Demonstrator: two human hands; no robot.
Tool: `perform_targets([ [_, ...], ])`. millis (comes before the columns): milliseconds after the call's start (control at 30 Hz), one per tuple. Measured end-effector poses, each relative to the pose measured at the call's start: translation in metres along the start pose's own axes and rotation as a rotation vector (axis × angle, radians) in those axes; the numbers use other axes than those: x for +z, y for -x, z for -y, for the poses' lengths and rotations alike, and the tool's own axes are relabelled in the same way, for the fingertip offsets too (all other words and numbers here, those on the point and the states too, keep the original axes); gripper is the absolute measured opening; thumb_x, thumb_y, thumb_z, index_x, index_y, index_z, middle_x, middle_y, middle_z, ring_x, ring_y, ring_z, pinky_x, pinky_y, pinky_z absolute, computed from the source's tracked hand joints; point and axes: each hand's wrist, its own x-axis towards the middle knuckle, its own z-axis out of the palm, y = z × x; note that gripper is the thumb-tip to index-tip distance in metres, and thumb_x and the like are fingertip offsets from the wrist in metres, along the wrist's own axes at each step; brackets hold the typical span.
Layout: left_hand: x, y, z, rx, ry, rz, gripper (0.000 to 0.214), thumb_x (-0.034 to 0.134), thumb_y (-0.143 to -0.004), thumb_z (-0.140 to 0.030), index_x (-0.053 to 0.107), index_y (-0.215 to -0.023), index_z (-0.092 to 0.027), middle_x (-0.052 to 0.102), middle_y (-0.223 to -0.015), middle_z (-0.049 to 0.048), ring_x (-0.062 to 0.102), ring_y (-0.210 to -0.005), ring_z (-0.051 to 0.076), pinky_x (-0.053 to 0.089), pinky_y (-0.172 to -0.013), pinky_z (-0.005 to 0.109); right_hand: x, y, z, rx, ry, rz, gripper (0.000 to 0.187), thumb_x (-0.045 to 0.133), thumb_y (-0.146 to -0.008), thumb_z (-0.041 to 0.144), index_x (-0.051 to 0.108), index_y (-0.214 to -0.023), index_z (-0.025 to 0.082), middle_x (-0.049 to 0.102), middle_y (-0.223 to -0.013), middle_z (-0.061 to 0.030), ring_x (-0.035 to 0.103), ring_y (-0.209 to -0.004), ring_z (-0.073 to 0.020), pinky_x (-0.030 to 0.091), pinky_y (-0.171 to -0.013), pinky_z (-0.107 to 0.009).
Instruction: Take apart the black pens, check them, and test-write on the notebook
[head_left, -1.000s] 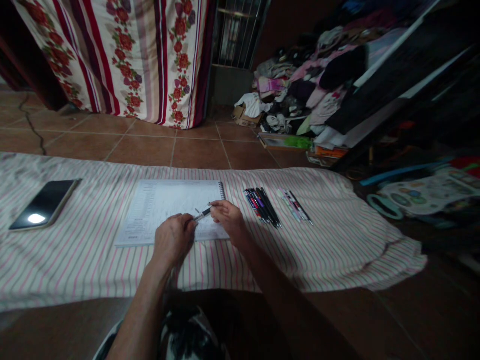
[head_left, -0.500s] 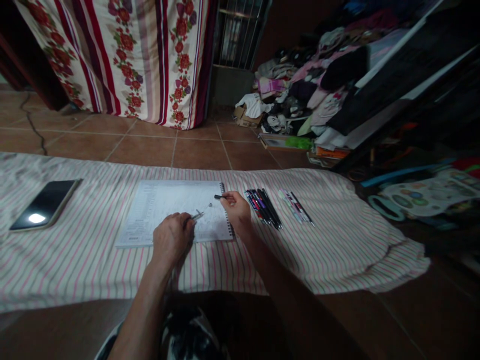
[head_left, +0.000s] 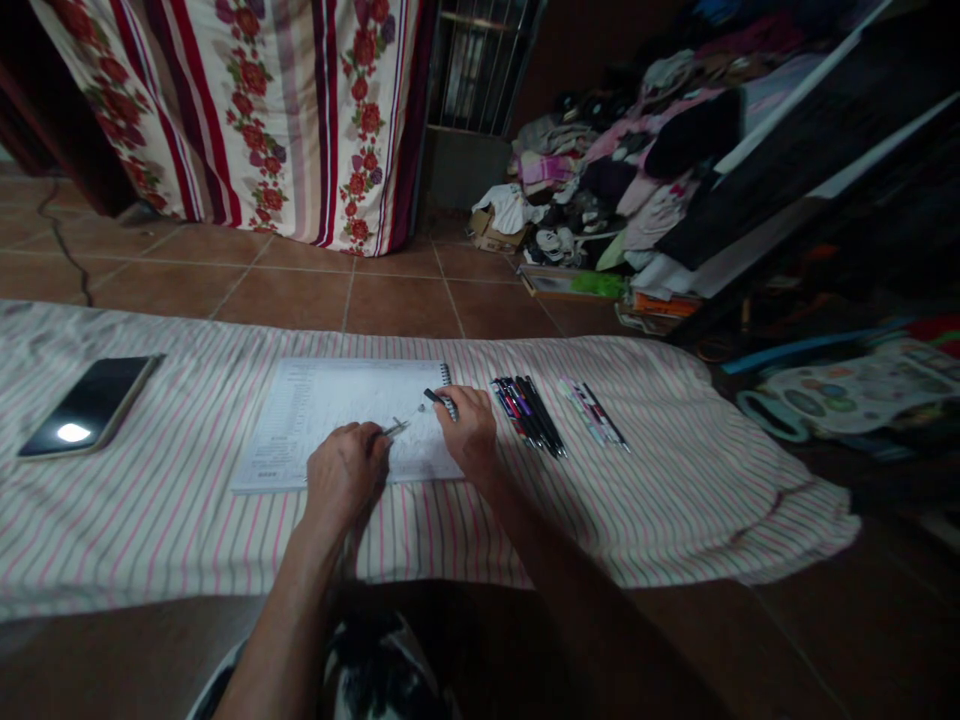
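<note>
A spiral-bound notebook (head_left: 300, 400) lies on the striped cloth, its coil on the right side. My left hand (head_left: 346, 465) rests over its lower middle, fingers closed on a slim silver pen-like piece (head_left: 395, 427) that points right. Just beyond that tip, a small dark bit (head_left: 421, 408) sits on the page. My right hand (head_left: 469, 425) is over the coil edge, pinching a short black pen-like piece (head_left: 433, 397) whose end sticks out to the upper left. The fingers hide the rest of both pieces.
Right of the notebook lies a bundle of dark pens (head_left: 534, 415), then a smaller group of pens (head_left: 595, 412). A phone (head_left: 90, 405) lies at the far left of the striped cloth (head_left: 675, 500). Behind are a floral curtain (head_left: 300, 120) and a clothes pile (head_left: 600, 180).
My right hand has shifted slightly left and turned, so the black piece now tilts down into the fingers instead of lying nearly level. My left hand has barely moved.
</note>
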Motion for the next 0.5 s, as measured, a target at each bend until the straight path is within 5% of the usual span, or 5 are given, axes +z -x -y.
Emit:
perform_targets([
  [100, -0.001, 0.0, 0.0, 0.0, 0.009, -0.008, 0.025, 0.044, -0.086, -0.034, 0.065, -0.09, -0.022, 0.066, -0.084, 0.0043, 0.059, -0.078, 0.019, 0.034, -0.059, 0.027, -0.007, 0.008, 0.017, 0.077, -0.155, 0.013, 0.019, 0.048, -0.083, 0.023, 0.064, -0.09, 0.02, 0.069, -0.092, -0.0056, 0.061, -0.085, -0.0193, 0.044, -0.081, -0.032],
  [200, -0.001, 0.0, -0.001, 0.004, 0.033, -0.011, 0.024, 0.044, -0.086, -0.034, 0.065, -0.091, -0.023, 0.067, -0.084, 0.0036, 0.059, -0.078, 0.019, 0.034, -0.059, 0.027, -0.012, 0.016, 0.034, 0.327, -0.399, 0.219, 0.022, 0.047, -0.083, 0.032, 0.062, -0.093, 0.019, 0.068, -0.078, -0.0025, 0.061, -0.055, -0.0123, 0.046, -0.054, -0.024],
  [300, -0.001, 0.0, -0.002, 0.033, 0.064, -0.004, 0.024, 0.043, -0.086, -0.031, 0.065, -0.089, -0.022, 0.066, -0.083, 0.0035, 0.059, -0.077, 0.018, 0.036, -0.062, 0.026, -0.014, 0.019, 0.047, 0.498, -0.608, 0.357, 0.022, 0.051, -0.08, 0.036, 0.062, -0.083, 0.018, 0.067, -0.071, -0.0014, 0.058, -0.046, -0.0088, 0.038, -0.043, -0.019],
  [500, -0.002, 0.001, -0.003, 0.067, 0.078, 0.011, 0.024, 0.043, -0.087, -0.03, 0.065, -0.09, -0.022, 0.067, -0.086, 0.0038, 0.059, -0.08, 0.017, 0.038, -0.067, 0.026, -0.012, 0.014, 0.053, 0.731, -0.824, 0.313, 0.02, 0.061, -0.069, 0.035, 0.063, -0.075, 0.016, 0.065, -0.068, -0.0012, 0.054, -0.045, -0.0067, 0.027, -0.035, -0.014],
])
